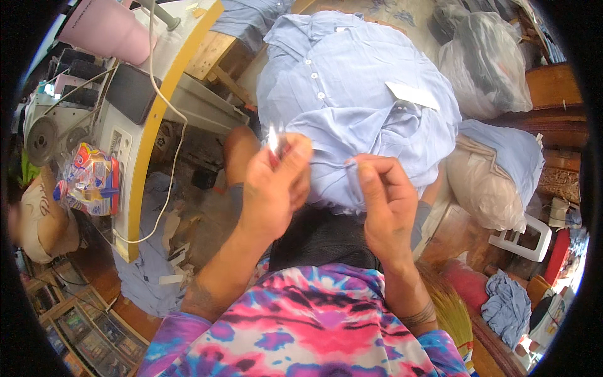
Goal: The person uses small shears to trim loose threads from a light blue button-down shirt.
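- Head view: my left hand (273,188) is raised over my lap, fingers pressed together around a small tool (274,139) with a pale tip and a red part; what kind of tool it is I cannot tell.
- My right hand (386,201) pinches a fold of the blue shirt (352,88) between thumb and forefinger, just beside the left hand.
- The shirt lies heaped across my knees, its button row (314,78) facing up and a white tag (412,95) on its right side.
- The tool's tip stands at the shirt's lower edge, near the pinched fold; whether it touches the cloth I cannot tell.
- Below the hands shows my tie-dye top (320,327) in pink, blue and purple.
- To my left stands a sewing machine (81,119) on a yellow-edged table (147,144), with a white cable (169,107) hanging over the edge and a bright packet (91,179) on it.
- A pink cup (107,28) sits at the table's far end.
- To my right lie a clear plastic bag (487,60), a beige sack (483,182) and more blue cloth (505,308) on the floor.
- Another person's arm (41,213) shows at the far left rim.
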Motion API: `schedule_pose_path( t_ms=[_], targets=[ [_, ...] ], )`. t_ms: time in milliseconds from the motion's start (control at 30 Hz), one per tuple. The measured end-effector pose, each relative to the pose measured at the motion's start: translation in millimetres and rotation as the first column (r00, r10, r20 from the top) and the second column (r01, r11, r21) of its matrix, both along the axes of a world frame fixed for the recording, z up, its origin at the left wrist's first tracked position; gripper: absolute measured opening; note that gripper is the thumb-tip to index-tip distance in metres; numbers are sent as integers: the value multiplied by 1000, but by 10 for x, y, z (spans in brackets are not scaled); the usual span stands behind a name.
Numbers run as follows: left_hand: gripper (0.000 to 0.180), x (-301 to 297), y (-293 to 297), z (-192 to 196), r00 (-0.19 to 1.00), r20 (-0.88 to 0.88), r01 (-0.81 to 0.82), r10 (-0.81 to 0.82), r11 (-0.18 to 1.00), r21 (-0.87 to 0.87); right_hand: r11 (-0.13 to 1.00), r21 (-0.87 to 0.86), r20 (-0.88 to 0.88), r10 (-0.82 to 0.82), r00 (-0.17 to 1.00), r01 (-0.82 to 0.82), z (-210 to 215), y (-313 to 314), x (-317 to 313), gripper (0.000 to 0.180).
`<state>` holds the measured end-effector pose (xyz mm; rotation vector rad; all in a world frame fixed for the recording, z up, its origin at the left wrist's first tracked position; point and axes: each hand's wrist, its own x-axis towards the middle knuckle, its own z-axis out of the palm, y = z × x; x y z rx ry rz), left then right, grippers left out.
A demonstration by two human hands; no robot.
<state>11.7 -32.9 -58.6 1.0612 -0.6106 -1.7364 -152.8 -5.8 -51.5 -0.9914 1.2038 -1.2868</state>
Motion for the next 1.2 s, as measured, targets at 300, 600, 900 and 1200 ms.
schedule_pose_path(
  t_ms=[300,600,900,1200],
  targets=[
    [30,58,124,245,786,607,398,-113,844,-359,994,85,246,51,968,-74,28,-138,-48,13],
    [32,-12,155,220,837,517,367,-177,884,-291,992,86,264,64,962,-90,60,-137,-43,15],
    [32,-15,167,209,860,468,345,-204,908,-236,994,63,273,71,959,-92,23,-115,-43,15],
    [30,7,177,210,868,439,341,-230,920,-192,994,71,256,61,965,-82,31,-115,-1,15]
  ],
)
